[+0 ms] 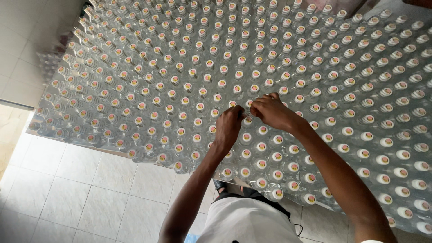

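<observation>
Hands, left hand (228,124) and right hand (272,111), had fingers pinched on one bottle cap (248,119) amid many capped bottles (162,81), more untouched nearby.

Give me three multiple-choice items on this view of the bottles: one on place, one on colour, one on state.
1. Where do the left hand and right hand meet?
A. over the pale tiled floor
B. over one bottle in the block of clear plastic bottles
C. at the block's far edge

2. What colour are the round caps of the clear plastic bottles?
A. white
B. solid blue
C. black

3. How do the bottles stand?
A. tipped over in a heap
B. upright in close rows
C. stacked in crates

Answers:
1 B: both hands pinch at one cap inside the block, several rows in from the near edge.
2 A: the caps are white, many with a pinkish mark on top.
3 B: only cap tops face the camera, in even rows, beside the pale tiled floor.
</observation>
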